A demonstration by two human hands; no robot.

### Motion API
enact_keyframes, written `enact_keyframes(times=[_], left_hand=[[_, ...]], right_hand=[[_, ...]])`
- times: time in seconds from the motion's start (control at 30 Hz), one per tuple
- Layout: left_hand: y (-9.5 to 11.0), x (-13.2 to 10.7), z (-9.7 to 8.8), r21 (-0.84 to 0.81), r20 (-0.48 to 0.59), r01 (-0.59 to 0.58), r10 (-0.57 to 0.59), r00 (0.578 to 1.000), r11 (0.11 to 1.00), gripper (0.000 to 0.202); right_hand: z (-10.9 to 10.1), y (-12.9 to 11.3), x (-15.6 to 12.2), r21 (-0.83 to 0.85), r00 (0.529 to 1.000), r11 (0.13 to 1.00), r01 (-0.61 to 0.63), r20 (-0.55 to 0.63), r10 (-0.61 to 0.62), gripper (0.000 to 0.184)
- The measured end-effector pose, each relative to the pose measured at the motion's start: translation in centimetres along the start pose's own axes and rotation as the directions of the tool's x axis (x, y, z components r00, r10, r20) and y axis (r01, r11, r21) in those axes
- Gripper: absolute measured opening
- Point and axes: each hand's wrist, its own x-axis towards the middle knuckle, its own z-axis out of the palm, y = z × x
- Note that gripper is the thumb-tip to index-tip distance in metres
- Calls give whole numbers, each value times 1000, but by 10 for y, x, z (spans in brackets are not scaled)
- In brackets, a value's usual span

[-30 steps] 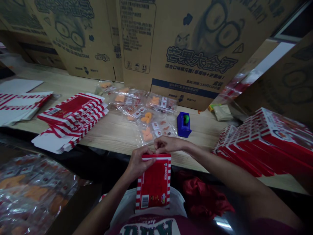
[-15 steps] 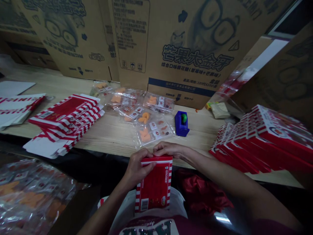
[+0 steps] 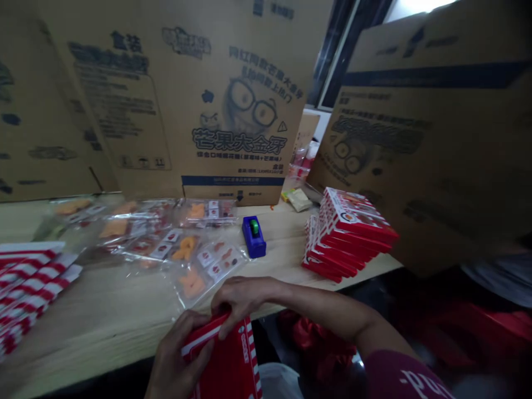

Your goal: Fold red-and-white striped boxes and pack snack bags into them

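A red box with striped white edges (image 3: 226, 363) stands upright at the table's front edge, low in the head view. My left hand (image 3: 178, 354) grips its left side, thumb across the front face. At the top edge, my right hand (image 3: 245, 302) is closed on the box, its thumb pressed to the front and its other fingers behind. Just beyond my hands lie several clear packets of orange pieces (image 3: 193, 280). A blue tape dispenser (image 3: 254, 238) with a green core stands behind my right hand. The bottom of the box is cut off by the frame.
Several finished-looking red boxes (image 3: 349, 233) are stacked aslant on the right of the table. Flat striped cartons (image 3: 33, 293) lie at the left. Large cardboard cartons (image 3: 166, 111) wall off the back. A small pale packet (image 3: 299, 199) rests near them.
The view has swung to the right, so the table things sit further left. My right hand has shifted its hold, the thumb now over the box's front top edge.
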Motion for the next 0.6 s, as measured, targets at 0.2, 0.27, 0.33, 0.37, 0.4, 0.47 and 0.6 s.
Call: enact_keyframes(times=[0.2,0.27,0.33,0.37,0.4,0.47,0.6], left_hand=[[20,-4,1,-406,60,206,-200,978,890,61],[19,-2,0,-505,7,170,-192,981,846,63],[13,-1,0,-526,-84,174,-255,963,832,57],[9,-1,1,-511,-103,206,-297,949,834,53],[5,-1,3,-486,-100,251,-338,936,837,50],[-1,-3,8,-433,-67,329,-394,916,839,47],[-5,-9,15,-400,20,413,-443,896,818,44]], right_hand=[[-36,-37,-74,-14,976,1000,0,-219,-3,22],[-56,-54,-113,-56,909,996,-66,-416,37,22],[-74,-66,-147,-108,757,974,-198,-649,82,21],[-82,-67,-159,-133,664,952,-274,-743,87,21],[-88,-64,-167,-153,573,924,-351,-815,83,20],[-95,-45,-169,-189,426,841,-506,-903,54,20],[-84,31,-144,-174,281,591,-788,-955,95,14]])
